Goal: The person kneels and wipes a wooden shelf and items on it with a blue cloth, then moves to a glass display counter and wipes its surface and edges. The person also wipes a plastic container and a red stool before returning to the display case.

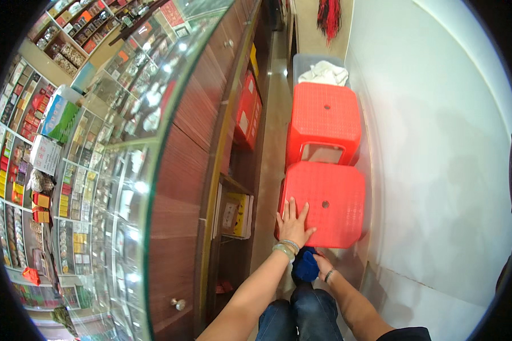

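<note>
My left hand (293, 223) rests palm down with fingers spread on the near left part of a red plastic stool (333, 187). Bracelets circle that wrist. Just below the stool's near edge, my right hand (323, 265) grips a blue cloth (306, 267). Part of the cloth lies behind my left wrist, and the fingertips of my right hand are hidden by it. Beyond the near stool stands a second red plastic stool (327, 111) with a hole in its seat.
A glass-topped display counter (175, 179) runs along the left, with open shelves (234, 170) holding red boxes (248, 111) and papers. A white wall (435, 170) bounds the right. Behind the stools sits a clear plastic bin (301, 68) with white cloth (324, 73) in it.
</note>
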`<state>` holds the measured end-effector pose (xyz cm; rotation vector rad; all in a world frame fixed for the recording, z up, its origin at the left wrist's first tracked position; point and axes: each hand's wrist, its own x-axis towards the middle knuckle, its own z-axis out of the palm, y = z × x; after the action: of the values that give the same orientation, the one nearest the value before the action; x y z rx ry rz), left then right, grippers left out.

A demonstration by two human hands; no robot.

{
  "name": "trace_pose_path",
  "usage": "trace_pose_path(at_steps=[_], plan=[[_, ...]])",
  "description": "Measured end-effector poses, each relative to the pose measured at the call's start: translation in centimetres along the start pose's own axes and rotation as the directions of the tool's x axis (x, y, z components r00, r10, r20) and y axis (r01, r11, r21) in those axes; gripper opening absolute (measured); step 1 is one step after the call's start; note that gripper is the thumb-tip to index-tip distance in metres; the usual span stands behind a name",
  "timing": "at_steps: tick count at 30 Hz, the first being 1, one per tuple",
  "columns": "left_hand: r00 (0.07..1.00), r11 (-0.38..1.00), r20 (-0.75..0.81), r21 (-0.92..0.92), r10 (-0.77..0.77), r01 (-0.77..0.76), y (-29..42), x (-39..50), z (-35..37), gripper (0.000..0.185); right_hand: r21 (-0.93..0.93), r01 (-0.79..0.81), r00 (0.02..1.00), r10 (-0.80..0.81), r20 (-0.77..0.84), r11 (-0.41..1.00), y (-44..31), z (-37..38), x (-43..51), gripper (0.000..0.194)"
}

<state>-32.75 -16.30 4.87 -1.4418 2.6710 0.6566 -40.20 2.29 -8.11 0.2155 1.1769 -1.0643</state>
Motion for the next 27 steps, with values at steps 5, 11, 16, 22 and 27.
trace_pose_path(at_steps=[5,11,16,22,27], plan=[[0.993,0.917,-0.048,-0.383,0.104,-0.115,7.8,1.6,-10.6,0.085,0.351,-0.166,0.972,0.093,0.216,0.921,-5.2,5.2,-6.4,0.035],[0.764,0.799,-0.506,-0.215,0.401,-0.562,15.3,4.4,-32.0,0.068,0.37,-0.127,0.955,0.013,0.295,0.92,-6.9,5.1,-3.8,0.062],[0.703,0.868,-0.537,0.123,0.466,-0.482,7.3,1.8,-44.4,0.059,0.327,-0.118,0.975,0.046,0.219,0.938,-7.0,5.3,-2.1,0.07],[0.957,0.972,-0.231,0.192,0.178,-0.134,-5.9,-13.9,-44.1,0.087,0.347,-0.159,0.958,0.06,0.281,0.924,-4.9,3.0,-1.2,0.067],[0.979,0.978,-0.157,0.185,0.13,-0.1,-7.4,-22.9,-41.3,0.107,0.262,-0.141,0.989,0.127,0.07,0.955,-3.6,4.9,-5.3,0.077]])
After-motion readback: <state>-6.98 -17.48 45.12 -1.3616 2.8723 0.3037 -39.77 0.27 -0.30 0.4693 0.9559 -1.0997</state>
